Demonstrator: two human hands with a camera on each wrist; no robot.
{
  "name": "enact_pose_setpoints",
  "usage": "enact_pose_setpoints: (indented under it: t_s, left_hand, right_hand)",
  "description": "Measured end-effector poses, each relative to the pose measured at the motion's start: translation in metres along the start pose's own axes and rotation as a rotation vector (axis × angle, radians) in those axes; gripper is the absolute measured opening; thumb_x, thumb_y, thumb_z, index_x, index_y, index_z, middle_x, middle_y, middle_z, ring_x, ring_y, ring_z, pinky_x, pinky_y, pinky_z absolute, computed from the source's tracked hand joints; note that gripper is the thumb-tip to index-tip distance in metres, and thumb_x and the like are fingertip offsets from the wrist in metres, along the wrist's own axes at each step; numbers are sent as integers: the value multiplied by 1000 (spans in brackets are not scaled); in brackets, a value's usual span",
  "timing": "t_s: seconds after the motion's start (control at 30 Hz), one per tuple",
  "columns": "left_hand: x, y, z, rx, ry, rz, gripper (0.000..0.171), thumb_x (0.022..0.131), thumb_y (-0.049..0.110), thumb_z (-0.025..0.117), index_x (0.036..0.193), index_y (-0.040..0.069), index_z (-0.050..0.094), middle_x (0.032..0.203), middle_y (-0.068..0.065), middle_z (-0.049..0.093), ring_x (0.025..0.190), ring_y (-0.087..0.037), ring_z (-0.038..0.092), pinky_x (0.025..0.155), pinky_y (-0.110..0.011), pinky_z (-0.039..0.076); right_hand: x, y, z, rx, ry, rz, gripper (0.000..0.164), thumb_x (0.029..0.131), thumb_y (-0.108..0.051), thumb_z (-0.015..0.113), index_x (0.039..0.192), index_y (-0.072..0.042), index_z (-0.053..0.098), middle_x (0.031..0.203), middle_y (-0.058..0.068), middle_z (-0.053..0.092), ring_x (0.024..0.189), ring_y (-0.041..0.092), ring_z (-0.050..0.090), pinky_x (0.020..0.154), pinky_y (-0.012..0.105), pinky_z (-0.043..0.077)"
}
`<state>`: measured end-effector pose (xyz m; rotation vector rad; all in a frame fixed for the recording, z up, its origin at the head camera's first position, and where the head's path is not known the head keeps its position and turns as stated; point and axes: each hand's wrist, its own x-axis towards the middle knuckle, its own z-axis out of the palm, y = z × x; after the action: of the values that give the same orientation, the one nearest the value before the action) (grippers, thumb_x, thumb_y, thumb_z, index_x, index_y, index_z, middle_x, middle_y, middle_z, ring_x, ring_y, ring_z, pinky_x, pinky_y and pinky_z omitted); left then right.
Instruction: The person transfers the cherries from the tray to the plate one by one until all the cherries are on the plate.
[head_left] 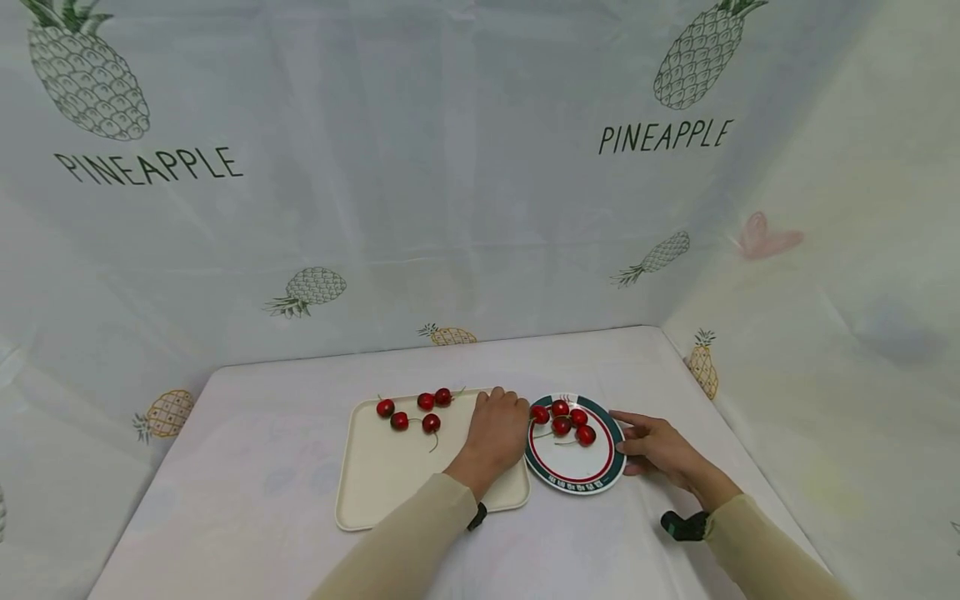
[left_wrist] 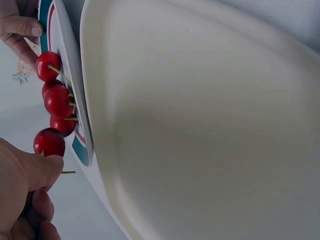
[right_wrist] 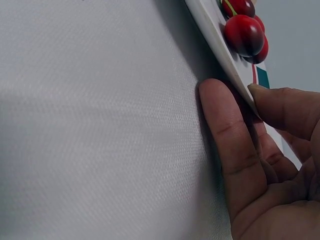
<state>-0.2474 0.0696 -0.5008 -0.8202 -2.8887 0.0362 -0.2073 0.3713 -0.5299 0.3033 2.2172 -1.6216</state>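
Observation:
My left hand [head_left: 498, 427] is over the right side of the cream tray, beside the plate's left rim. Its thumb and fingers pinch a dark red cherry [left_wrist: 49, 142] with a thin green stem. The white plate [head_left: 573, 477] has a green band and a red ring. Several cherries [head_left: 586, 435] with stems lie together on its upper half. At the plate's right edge, my right hand [head_left: 660, 450] grips the rim. In the right wrist view the thumb [right_wrist: 285, 107] presses on top of the rim while the fingers reach beneath it.
The rectangular tray [head_left: 382, 483] stands left of the plate, their edges close together. Several more cherries [head_left: 400, 421] lie along the tray's far side. A pale cloth [head_left: 247, 467] covers the table, and a pineapple-print curtain [head_left: 450, 167] hangs behind it.

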Motion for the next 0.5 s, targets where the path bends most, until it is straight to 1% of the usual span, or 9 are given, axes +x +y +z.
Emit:
enact_pose_setpoints:
  t_s: [0.23, 0.5]
  left_hand:
    - [4, 8, 3, 12, -32, -9, 20, 106, 25, 62, 115, 13, 75, 98, -1, 68, 88, -19, 50, 76, -35, 40]
    - [5, 15, 8, -4, -62, -8, 21, 104, 24, 64, 118, 13, 75, 101, -2, 71, 88, -20, 50, 77, -36, 43]
  right_hand:
    - [-1, 0, 0, 5, 0, 8, 69, 98, -3, 68, 161, -8, 41, 140, 27, 59, 88, 25, 73, 74, 39, 64]
    - [0, 1, -1, 10, -1, 6, 69, 98, -4, 69, 162, -9, 41, 137, 24, 60, 88, 25, 72, 74, 39, 64]
